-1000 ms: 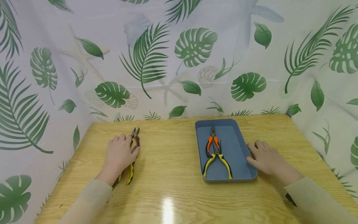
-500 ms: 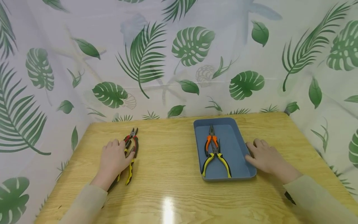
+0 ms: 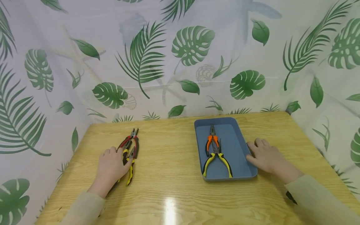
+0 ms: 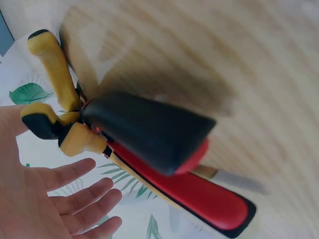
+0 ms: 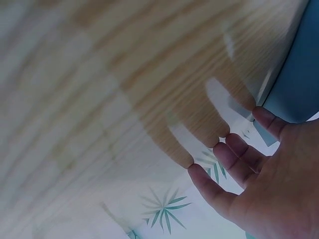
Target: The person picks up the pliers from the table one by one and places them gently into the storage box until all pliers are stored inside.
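In the head view my left hand (image 3: 109, 166) is over a group of pliers at the table's left side. Red-and-black pliers (image 3: 137, 145) lie furthest back, their nose toward the wall. Yellow-and-black pliers (image 3: 130, 172) lie closer, with the thumb beside them; the hand hides part of the group. In the left wrist view the fingers (image 4: 87, 206) are spread loosely, with a red-and-black handle (image 4: 209, 199) and a yellow handle (image 4: 52, 67) above them. My right hand (image 3: 267, 157) rests beside the blue tray (image 3: 247, 150), fingertips on the table and against its right wall.
Inside the tray lie orange-handled pliers (image 3: 212, 140) and yellow-handled pliers (image 3: 216, 159). A dark object (image 3: 290, 197) shows partly under the right sleeve. A leaf-patterned cloth (image 3: 157, 72) hangs behind the wooden table (image 3: 166, 162).
My left hand has drawn back toward the near left, uncovering more of the red-and-black pliers and a yellow-and-black part. The right hand stays by the tray. The view has shifted slightly.
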A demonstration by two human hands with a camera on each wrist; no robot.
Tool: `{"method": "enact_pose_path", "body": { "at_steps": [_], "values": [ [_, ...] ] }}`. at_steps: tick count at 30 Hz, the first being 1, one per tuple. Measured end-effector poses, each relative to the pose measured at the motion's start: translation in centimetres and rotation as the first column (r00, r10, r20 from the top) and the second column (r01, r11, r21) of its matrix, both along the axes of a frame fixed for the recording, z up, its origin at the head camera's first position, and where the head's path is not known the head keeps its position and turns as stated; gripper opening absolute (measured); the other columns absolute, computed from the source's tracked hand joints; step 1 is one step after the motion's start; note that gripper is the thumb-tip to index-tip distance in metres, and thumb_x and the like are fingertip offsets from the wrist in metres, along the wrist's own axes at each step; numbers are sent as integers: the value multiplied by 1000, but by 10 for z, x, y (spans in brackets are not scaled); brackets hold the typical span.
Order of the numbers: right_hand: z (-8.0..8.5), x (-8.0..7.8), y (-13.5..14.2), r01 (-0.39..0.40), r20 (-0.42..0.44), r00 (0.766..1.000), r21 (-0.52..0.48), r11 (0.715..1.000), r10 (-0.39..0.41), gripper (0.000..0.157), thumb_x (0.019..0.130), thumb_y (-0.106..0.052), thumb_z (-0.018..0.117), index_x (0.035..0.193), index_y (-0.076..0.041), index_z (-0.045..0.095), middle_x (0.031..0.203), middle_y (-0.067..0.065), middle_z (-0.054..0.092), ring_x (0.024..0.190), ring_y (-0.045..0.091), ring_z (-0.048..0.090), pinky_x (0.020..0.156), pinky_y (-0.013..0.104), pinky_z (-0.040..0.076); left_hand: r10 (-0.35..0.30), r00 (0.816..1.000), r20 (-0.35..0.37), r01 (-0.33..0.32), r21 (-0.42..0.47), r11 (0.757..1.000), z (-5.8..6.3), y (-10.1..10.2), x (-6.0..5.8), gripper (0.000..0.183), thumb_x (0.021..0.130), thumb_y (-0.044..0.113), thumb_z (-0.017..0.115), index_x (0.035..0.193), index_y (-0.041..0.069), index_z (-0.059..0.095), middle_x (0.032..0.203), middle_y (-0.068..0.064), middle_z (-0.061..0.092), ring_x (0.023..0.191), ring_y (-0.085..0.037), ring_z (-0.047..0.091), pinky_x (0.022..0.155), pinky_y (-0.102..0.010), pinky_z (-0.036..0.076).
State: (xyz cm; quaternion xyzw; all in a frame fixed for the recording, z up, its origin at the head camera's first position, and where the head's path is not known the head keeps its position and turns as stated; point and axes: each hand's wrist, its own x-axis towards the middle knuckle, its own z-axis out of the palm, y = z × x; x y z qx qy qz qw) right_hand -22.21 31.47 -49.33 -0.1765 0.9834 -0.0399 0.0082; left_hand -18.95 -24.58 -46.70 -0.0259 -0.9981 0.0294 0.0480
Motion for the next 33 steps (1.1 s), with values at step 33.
{"method": "enact_pose_path", "body": {
  "at_steps": [33],
  "values": [
    [2, 1, -2, 7, 17, 1000, 2, 1000, -7, 59, 104, -38, 52, 144, 5, 56, 119, 26, 56, 99, 35, 51, 62, 45, 44, 61, 986, 158, -76, 90, 993, -6, -7, 2, 55, 103, 45, 62, 117, -7, 71, 99, -24, 70, 86, -41, 70, 68, -53, 58]
  ]
}}
